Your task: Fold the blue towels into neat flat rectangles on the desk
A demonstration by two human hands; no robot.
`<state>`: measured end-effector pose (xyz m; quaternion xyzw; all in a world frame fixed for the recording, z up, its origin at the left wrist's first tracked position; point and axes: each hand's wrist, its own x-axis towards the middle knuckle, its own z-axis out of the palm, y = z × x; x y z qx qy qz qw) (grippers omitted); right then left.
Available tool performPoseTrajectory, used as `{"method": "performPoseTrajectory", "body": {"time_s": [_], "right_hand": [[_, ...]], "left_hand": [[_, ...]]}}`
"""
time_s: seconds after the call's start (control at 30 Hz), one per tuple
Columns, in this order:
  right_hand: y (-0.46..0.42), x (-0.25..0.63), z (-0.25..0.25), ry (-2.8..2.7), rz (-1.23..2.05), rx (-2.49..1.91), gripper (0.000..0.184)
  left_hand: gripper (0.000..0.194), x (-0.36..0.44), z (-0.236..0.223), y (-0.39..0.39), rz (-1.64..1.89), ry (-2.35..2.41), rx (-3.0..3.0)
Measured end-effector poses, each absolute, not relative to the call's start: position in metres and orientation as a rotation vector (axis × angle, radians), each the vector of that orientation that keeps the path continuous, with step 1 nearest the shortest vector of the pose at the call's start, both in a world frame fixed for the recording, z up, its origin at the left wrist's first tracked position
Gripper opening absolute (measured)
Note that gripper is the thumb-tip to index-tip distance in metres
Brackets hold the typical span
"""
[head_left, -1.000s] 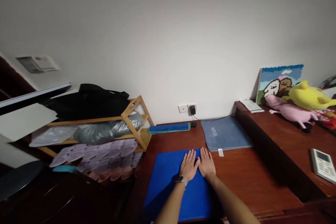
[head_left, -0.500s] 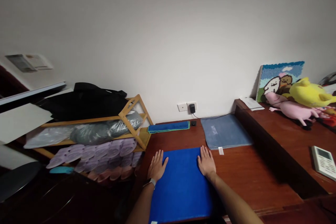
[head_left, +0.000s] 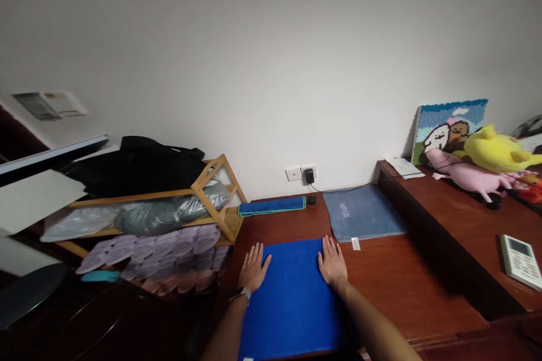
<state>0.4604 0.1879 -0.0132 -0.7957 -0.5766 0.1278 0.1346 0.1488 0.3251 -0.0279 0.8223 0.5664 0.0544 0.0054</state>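
Two hands lie palms down with fingers outstretched, grasping nothing: the left hand (head_left: 253,269) at the far left corner of the bright blue towel (head_left: 292,299), the right hand (head_left: 333,262) at its far right corner. The towel is spread on the near part of the wooden table (head_left: 406,287), in front of the folded dark-blue towel with green edging (head_left: 271,206) and to the left of the grey-blue towel (head_left: 366,214).

For smoothing like this, light, even pressure from both palms seems best, sweeping outward so the cloth does not skew. Holding one side steady while the other is stroked would probably keep the far edge straight, and the near edge deserves the same attention as the far one.

Several parts are hard to read. Both far corners are covered by the hands, the left forearm hides some of the left edge, and the near right corner sinks into shadow beside the right forearm. A small white tag (head_left: 248,359) is cut by the bottom of the view. How hard the palms press, and whether the cloth is one layer, cannot be told.
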Motion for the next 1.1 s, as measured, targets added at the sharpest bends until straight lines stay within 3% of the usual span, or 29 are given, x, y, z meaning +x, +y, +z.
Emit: {"method": "performPoseTrajectory", "body": {"time_s": [0.23,0.37,0.47,0.83,1.1], "right_hand": [[0.188,0.459,-0.012,-1.66,0.368,-2.301,0.067],[0.186,0.46,-0.011,-1.707,0.345,-2.316,0.068],[0.185,0.46,-0.011,-1.745,0.335,-2.321,0.067],[0.187,0.46,-0.017,-1.698,0.342,-2.329,0.068],[0.186,0.46,-0.021,-1.721,0.296,-2.359,0.068]], "left_hand": [[0.075,0.221,-0.004,0.284,0.276,1.551,2.739],[0.068,0.297,-0.016,0.235,0.316,1.131,2.849],[0.066,0.319,-0.028,0.217,0.282,1.083,2.835],[0.074,0.153,-0.035,0.262,0.261,1.69,2.622],[0.078,0.14,-0.037,0.261,0.331,1.712,2.603]]}}
